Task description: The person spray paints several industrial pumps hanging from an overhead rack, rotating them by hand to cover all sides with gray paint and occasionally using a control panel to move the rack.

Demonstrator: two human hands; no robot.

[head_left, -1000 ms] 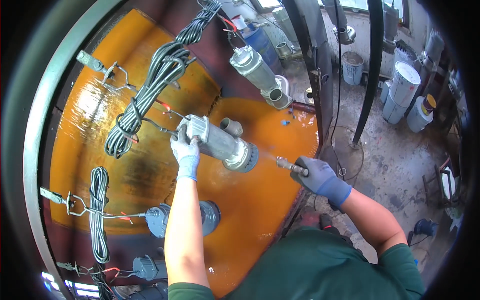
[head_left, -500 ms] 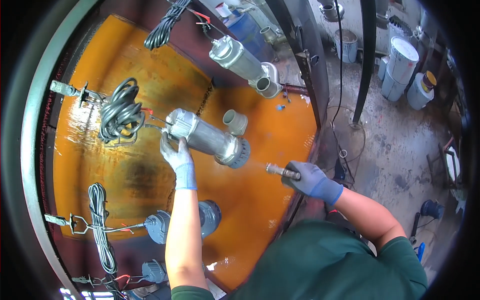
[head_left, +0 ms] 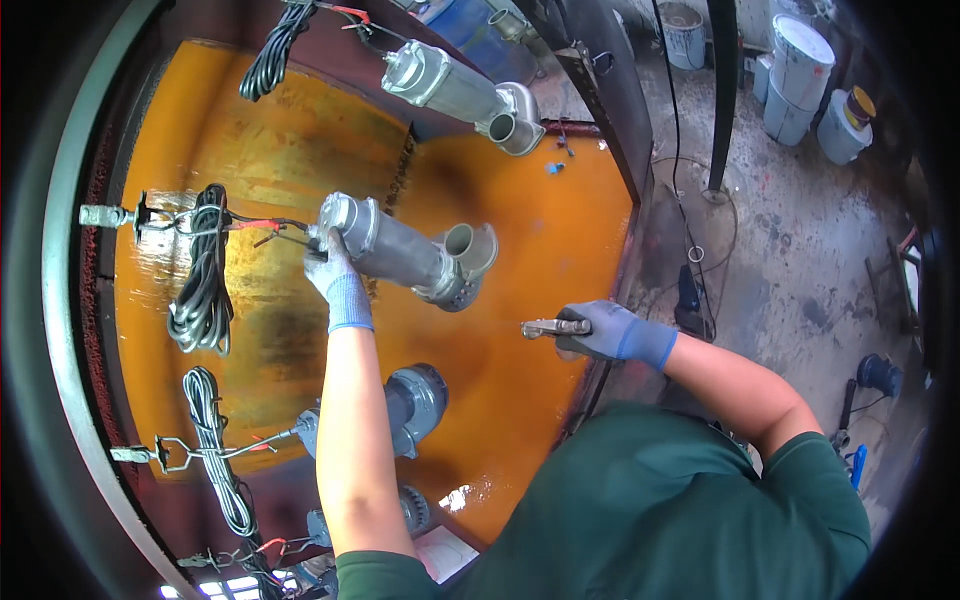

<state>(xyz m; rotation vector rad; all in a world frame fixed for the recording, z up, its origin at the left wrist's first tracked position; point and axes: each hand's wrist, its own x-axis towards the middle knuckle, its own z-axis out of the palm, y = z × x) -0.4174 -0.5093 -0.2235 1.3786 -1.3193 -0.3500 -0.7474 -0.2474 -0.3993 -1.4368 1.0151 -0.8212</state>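
Note:
A silvery submersible pump hangs slantwise in front of me, its round outlet elbow facing up at the right end. My left hand, in a grey-blue glove, is closed on the pump's cable end. A coil of black cable hangs from a hook beside that end. To the right of the pump, my gloved right hand is wrapped round a small metal spray gun. Its nozzle points left, toward the pump's lower end, a short gap away. The fingers beneath the gun are partly hidden.
Another silvery pump hangs farther off, and a grey pump hangs nearer, partly behind my left forearm. A wet orange-brown panel lies behind them. White buckets stand on the floor at right, near a dark upright post.
The pump has turned, bringing its outlet elbow round to the upper right side. The cable coil has swung. My right hand moved slightly left and up; the pale mist at the nozzle has thinned.

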